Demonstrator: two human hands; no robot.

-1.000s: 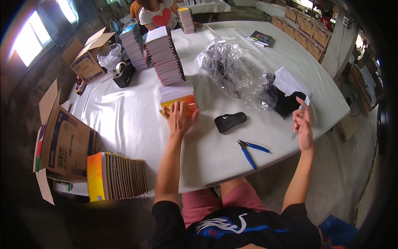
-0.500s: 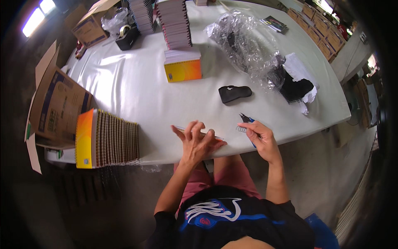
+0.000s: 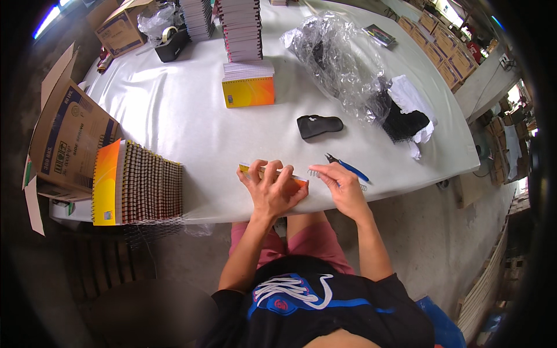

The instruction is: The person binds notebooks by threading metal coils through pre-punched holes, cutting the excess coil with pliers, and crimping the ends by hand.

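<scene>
My left hand grips a small yellow-and-orange notebook standing on its edge near the table's front; my fingers hide most of it. In my right hand a thin wire spiral coil is pinched. One end of the coil points at the notebook's right end, and its other end shows past the palm. Whether coil and notebook touch, I cannot tell. Just beyond the right hand lie cutting pliers with blue handles, jaws toward the far left. Farther off rests a black pouch.
At left, a long row of spiral notebooks stands beside an open carton. A low notebook pile and a tall stack are ahead. Crumpled clear plastic and a black cloth occupy the right. A tape dispenser sits at back left.
My right hand has moved left toward the notebook, bringing the coil close to its end. The pliers now show more fully beyond that hand. The whole view has shifted slightly.
</scene>
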